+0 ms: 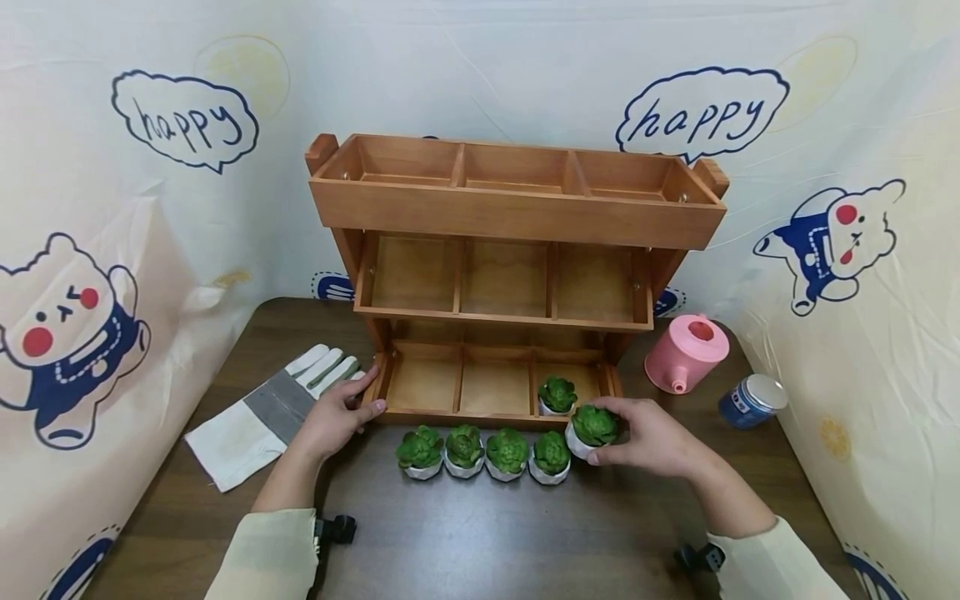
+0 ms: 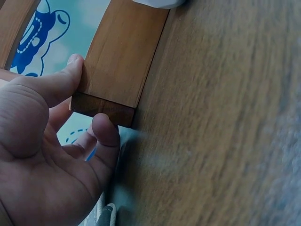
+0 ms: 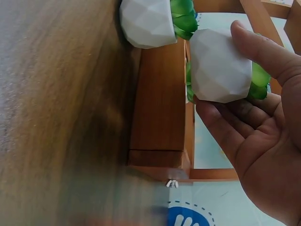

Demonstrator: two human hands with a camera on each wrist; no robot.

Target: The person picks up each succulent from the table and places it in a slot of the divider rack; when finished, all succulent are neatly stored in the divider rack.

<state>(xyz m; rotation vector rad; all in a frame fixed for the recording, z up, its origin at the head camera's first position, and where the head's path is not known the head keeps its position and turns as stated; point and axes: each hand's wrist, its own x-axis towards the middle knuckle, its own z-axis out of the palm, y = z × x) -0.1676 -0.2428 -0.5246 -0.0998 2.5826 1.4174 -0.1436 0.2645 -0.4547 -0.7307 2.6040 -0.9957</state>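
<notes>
A three-tier wooden plant shelf [image 1: 517, 218], each tier split into three compartments, stands at the back of the table. My left hand [image 1: 339, 414] grips the left front corner of its bottom tier; the left wrist view shows the thumb and fingers about the board's end [image 2: 102, 109]. Between thumb and fingers my right hand [image 1: 651, 435] holds a potted succulent [image 3: 221, 66] in a white faceted pot, raised in front of the bottom tier's right end. One potted succulent [image 1: 557, 395] sits in the bottom tier's right compartment. Several more potted succulents [image 1: 507, 452] stand in a row before the shelf.
White-and-grey work gloves [image 1: 273, 417] lie left of the shelf. On the right stand a pink watering can [image 1: 684, 354] and a blue jar with a silver lid [image 1: 753, 401]. Printed cloth [image 1: 480, 67] hangs behind and along both sides of the brown table [image 1: 480, 542].
</notes>
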